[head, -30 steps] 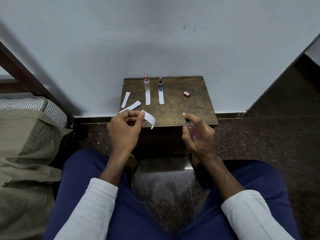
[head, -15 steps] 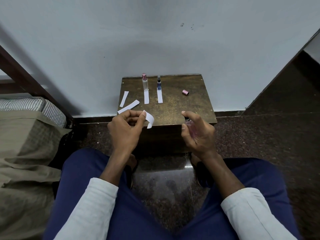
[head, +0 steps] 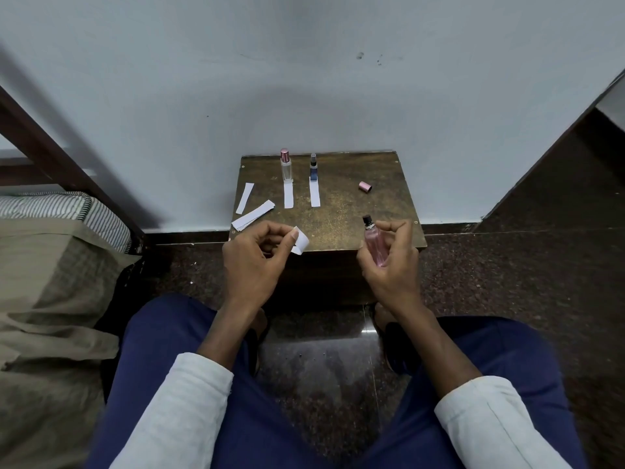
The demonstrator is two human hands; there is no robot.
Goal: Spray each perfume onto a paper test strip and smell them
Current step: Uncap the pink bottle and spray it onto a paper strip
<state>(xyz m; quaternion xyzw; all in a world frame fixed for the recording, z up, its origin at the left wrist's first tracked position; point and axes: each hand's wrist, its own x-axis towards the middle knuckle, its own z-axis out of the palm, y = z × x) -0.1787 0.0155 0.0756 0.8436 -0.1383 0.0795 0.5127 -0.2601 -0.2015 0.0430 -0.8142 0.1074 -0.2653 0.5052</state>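
My right hand [head: 392, 262] grips a pink perfume bottle [head: 374, 245], uncapped, with its black nozzle up. My left hand [head: 252, 258] pinches a curled white paper strip [head: 301, 244] over the front edge of the small brown table [head: 348, 218]. The bottle's pink cap [head: 365, 186] lies on the table at the right. At the back stand a clear bottle with a pink cap [head: 286, 165] and a dark blue bottle [head: 314, 169], each with a paper strip [head: 288, 194] [head: 314, 193] in front of it. Spare strips [head: 252, 214] lie at the table's left.
A white wall rises right behind the table. A bed with a striped pillow [head: 61, 211] and a beige cover stands at the left, with a dark wooden frame [head: 67, 164]. The floor is dark speckled stone. My knees in blue trousers fill the foreground.
My right hand has lifted its forefinger off the nozzle and tilted the pink bottle upright, so the bottle now shows. My left hand holds the strip in nearly the same place.
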